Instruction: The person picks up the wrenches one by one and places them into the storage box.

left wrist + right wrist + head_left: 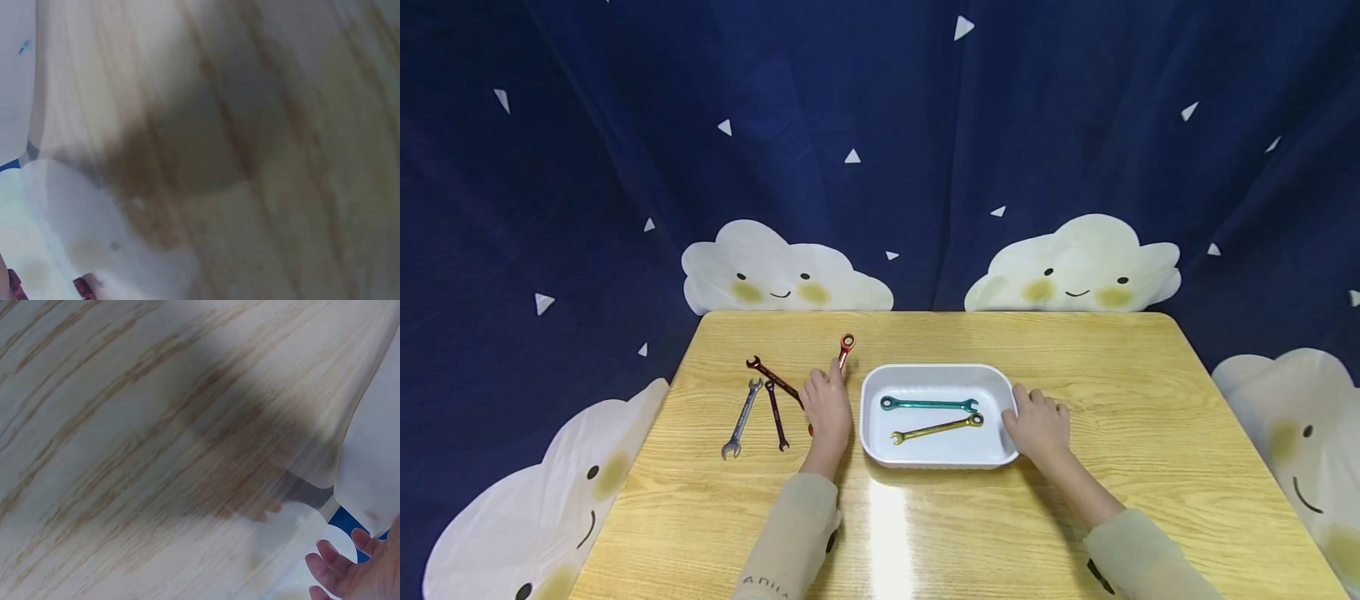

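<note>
Fingers of the left hand (pixel 827 410) are bent down around a red ratcheting wrench (pixel 843 354), whose ring end sticks out past them towards the far edge of the desk (pixel 1150 500); the hand covers the middle of the wrench, so the exact grip there cannot be told. The right hand (pixel 1041 427) holds the right rim of a white tray (pixel 936 387), its thumb over the edge and its other fingers outside, loosely bent and slightly apart in the right wrist view. The red ratcheting wrench is just left of the tray. Inside the tray lie a teal wrench (pixel 928 405) and, nearer the person, a gold wrench (pixel 936 429), its ring end close to the teal one's open end. Left of the left hand, a dark red wrench (pixel 778 381) lies slantwise with its near end hidden by the hand; a purple wrench (pixel 777 415) has its upper end just beside it, and a silver open-ended wrench (pixel 742 418) lies farthest left. Behind the desk hangs a dark blue curtain (pixel 820 83) with white clouds.
</note>
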Available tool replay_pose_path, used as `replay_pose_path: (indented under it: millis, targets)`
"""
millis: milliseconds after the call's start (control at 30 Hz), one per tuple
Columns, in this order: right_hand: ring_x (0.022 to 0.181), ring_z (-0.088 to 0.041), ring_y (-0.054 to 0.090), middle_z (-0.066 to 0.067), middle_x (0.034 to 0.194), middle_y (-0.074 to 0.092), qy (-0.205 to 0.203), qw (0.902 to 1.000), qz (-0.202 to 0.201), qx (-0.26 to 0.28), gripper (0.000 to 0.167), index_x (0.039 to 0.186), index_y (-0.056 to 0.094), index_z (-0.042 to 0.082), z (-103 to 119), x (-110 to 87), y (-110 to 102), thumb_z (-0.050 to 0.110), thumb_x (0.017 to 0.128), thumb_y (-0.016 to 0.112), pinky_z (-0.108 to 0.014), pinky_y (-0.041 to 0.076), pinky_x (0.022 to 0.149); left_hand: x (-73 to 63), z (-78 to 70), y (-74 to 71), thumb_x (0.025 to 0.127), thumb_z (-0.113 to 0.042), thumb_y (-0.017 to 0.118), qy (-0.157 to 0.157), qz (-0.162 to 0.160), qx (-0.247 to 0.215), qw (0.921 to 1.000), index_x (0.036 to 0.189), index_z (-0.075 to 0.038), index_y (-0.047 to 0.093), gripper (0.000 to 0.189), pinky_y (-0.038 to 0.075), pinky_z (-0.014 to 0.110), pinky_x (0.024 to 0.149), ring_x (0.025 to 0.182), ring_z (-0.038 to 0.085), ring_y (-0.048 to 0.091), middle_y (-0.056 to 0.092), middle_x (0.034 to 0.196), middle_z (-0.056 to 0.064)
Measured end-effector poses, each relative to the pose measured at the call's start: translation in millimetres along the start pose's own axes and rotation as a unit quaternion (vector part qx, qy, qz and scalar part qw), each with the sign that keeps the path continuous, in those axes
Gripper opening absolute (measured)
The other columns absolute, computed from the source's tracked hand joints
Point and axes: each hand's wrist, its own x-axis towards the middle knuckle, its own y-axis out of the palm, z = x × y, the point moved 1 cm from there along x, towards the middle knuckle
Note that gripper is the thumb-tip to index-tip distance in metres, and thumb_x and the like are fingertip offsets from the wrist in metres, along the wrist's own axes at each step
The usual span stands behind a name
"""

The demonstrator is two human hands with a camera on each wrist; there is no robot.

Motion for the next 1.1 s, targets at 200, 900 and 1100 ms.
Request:
replay_pose_path:
  millis: [200,900,1100]
  targets:
    - [0.096,-0.045,0.049,-0.025,0.103,0.053,-0.001,1.0,-0.004,-0.007,0.042,0.12,0.046,0.003,0.2,0.2,-1.1,0.029,0.087,0.045,-0.059,0.03,0.086,3.0,-5.8,-3.8,0.085,-0.024,0.059,0.019,-0.035,-0.019,0.999,0.116,-0.013,0.058,0.033,0.036,0.037,0.062,0.071,0.028,0.05,0.052,0.082,0.013]
    - [0.096,-0.044,0.049,-0.025,0.104,0.053,-0.001,0.9999,-0.009,-0.01,0.044,0.122,0.046,0.004,-2.1,0.8,2.9,0.029,0.086,0.045,-0.058,0.03,0.086,7.6,-26.6,-17.0,0.088,-0.022,0.057,0.078,-0.048,-0.036,0.9951,0.116,-0.014,0.059,0.03,0.035,0.036,0.064,0.07,0.025,0.047,0.049,0.079,0.01]
    - [0.096,-0.044,0.049,-0.024,0.104,0.052,0.0,0.9999,-0.007,-0.008,0.043,0.121,0.046,0.004,-1.2,0.8,2.0,0.029,0.086,0.045,-0.059,0.029,0.086,5.6,-35.3,-21.1,0.086,-0.021,0.06,0.114,-0.049,-0.036,0.9916,0.115,-0.014,0.06,0.03,0.033,0.033,0.064,0.069,0.023,0.046,0.049,0.079,0.008]
